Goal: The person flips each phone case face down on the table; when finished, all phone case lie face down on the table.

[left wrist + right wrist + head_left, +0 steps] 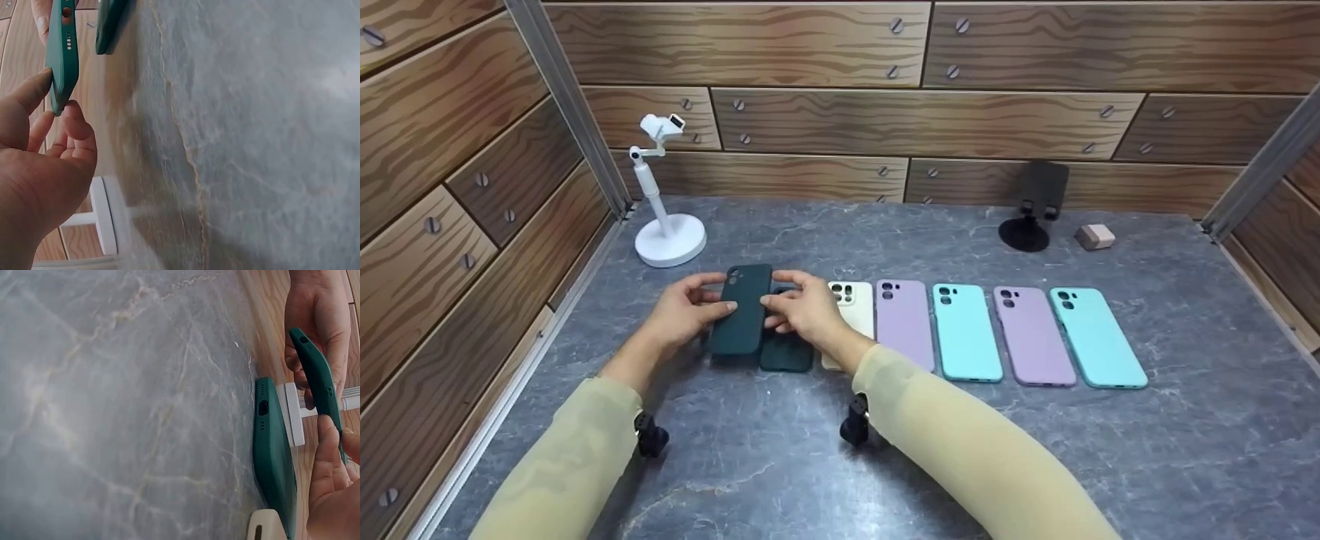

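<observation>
A dark green phone case (744,315) is held above the table between both hands, its back with the camera cutouts facing up. My left hand (682,307) pinches its left edge between thumb and fingers. On the opposite edge, the thumb and fingers of my right hand (810,307) pinch it too. The left wrist view shows the lifted case (64,62) edge-on, with port holes along its rim. Under the right hand a second dark green case (786,354) lies on the table, partly covered. Beside it a cream case (864,304) is partly hidden by the right hand.
To the right lie a purple case (906,326), a turquoise case (967,334), another purple case (1035,337) and another turquoise case (1099,337). A white stand (670,240) is at back left. A black phone stand (1027,232) and small wooden block (1095,237) are at back right.
</observation>
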A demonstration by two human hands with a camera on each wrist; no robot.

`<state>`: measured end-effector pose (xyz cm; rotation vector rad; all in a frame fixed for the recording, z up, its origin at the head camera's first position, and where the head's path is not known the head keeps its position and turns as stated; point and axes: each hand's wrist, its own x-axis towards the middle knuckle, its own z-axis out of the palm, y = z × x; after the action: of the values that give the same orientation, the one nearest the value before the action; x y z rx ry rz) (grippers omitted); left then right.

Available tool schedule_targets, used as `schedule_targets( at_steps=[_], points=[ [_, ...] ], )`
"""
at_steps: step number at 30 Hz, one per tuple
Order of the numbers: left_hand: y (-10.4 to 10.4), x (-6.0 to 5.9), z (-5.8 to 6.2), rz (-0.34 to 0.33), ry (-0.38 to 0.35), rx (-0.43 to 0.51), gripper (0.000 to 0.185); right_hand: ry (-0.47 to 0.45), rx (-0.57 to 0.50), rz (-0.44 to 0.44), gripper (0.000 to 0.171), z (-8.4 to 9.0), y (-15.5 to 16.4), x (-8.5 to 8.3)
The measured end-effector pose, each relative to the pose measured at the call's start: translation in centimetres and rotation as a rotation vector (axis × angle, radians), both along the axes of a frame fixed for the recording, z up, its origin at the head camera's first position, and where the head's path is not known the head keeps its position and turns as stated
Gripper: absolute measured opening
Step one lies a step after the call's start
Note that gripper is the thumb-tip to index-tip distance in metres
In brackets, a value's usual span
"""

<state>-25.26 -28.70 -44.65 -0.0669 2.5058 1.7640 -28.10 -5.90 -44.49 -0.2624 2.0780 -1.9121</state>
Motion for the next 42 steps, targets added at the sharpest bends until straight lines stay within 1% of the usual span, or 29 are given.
schedule_targets(
  at_steps=[3, 6, 11, 14, 18, 25, 31, 35, 42],
  points=[
    [-0.1, -0.1, -0.3, 0.002, 0.01, 0.004, 0.061, 0.015, 0.023, 0.019, 0.055, -0.1, -0.1, -0.1],
    [-0.2, -0.2, -0.4, 0.002, 0.014, -0.005, 0.061, 0.043, 0.07, 0.049, 0.06, -0.2, 0.0, -0.2],
    [-0.5, 0.0, -0.3, -0.008, 0.001, -0.058, 0.062, 0.102, 0.183, 0.109, 0.07, -0.2, 0.2, -0.2],
    [-0.6, 0.1, -0.2, -0.014, -0.003, -0.072, 0.064, 0.15, 0.254, 0.14, 0.073, -0.2, 0.4, -0.2],
    [-0.7, 0.1, -0.3, -0.016, 0.005, -0.068, 0.063, 0.212, 0.342, 0.169, 0.076, 0.0, 0.6, -0.2],
    [-0.7, 0.2, -0.4, -0.005, 0.014, -0.055, 0.063, 0.279, 0.419, 0.197, 0.078, -0.1, 0.7, -0.1],
    [-0.6, 0.2, -0.9, -0.003, 0.014, -0.052, 0.063, 0.311, 0.458, 0.198, 0.08, -0.5, 0.5, 0.0],
    [-0.5, 0.2, -1.3, 0.012, 0.019, -0.04, 0.064, 0.332, 0.494, 0.207, 0.082, -0.6, 0.4, 0.0],
    [-0.4, 0.2, -2.1, 0.015, 0.047, -0.012, 0.066, 0.315, 0.558, 0.242, 0.085, -0.4, 0.3, 0.1]
  ],
)
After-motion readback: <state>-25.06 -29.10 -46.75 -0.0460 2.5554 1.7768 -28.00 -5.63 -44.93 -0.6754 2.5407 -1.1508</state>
